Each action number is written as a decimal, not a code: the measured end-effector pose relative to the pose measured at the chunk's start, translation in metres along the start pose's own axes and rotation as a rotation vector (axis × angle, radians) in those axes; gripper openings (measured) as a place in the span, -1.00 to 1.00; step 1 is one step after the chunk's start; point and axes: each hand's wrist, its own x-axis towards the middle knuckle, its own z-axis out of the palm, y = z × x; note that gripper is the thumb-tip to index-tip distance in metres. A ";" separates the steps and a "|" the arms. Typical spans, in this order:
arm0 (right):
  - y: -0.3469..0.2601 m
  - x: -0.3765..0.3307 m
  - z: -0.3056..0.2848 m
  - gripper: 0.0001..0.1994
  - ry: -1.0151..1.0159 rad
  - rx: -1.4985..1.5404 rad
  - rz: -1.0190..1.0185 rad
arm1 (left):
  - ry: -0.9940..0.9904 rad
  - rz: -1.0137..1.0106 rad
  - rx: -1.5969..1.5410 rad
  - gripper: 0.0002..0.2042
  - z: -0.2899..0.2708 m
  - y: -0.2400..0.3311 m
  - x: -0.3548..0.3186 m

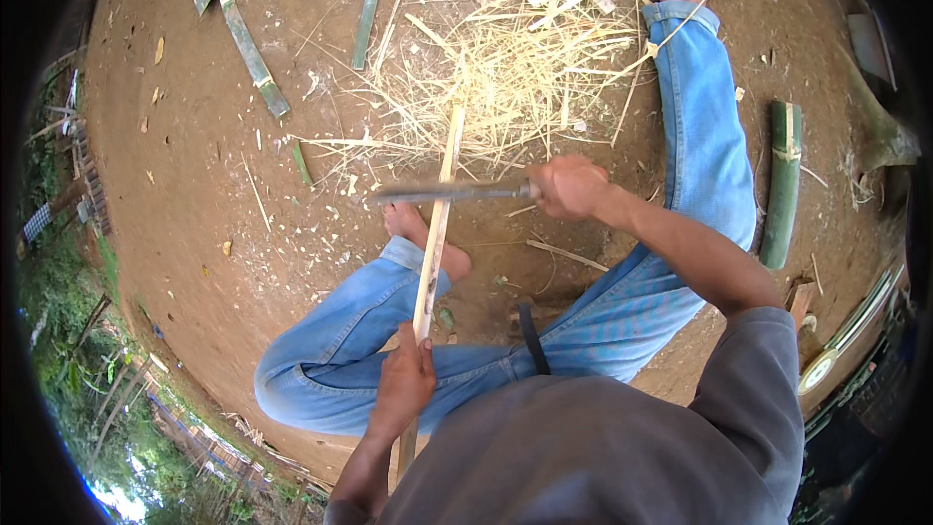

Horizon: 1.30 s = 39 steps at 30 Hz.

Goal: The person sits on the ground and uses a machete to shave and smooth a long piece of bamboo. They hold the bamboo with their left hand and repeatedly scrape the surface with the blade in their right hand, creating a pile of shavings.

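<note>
The left hand [403, 384], low in the centre of the frame, is closed around the near end of a long pale bamboo strip [437, 224]. The strip runs from that hand up the middle of the frame, over the person's left knee and past the bare left foot [418, 233], its far end reaching the pile of shavings [505, 78] in the upper centre.

The right hand [569, 187], right of centre, is clenched tight on the handle of a knife [447, 194]. Its blade lies nearly level, pointing left, and crosses the strip about halfway along it; the blade touches the strip there.

The two hands are well apart, one at each tool. The person sits on bare brown ground [194, 214] in blue jeans, the right leg stretched to the upper right. A green bamboo piece [780, 185] lies at right, and a split green length [248, 44] at upper left.
</note>
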 end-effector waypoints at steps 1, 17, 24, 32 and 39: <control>-0.004 -0.001 0.001 -0.74 -0.053 -0.129 -0.032 | 0.003 0.016 0.025 -0.80 0.001 0.003 0.000; 0.040 0.029 0.003 -0.76 0.180 0.086 0.248 | 0.034 0.064 0.103 -0.61 0.000 0.005 -0.003; 0.036 0.020 0.003 -0.75 0.067 0.109 0.336 | -0.044 0.009 0.198 -0.48 0.001 0.015 -0.004; 0.053 0.031 -0.004 -0.73 0.108 -0.027 0.317 | -0.021 0.018 0.214 -0.46 0.002 0.015 -0.004; 0.025 -0.002 0.009 -0.84 0.114 0.000 0.058 | 0.037 0.092 0.221 -0.38 0.002 0.011 -0.005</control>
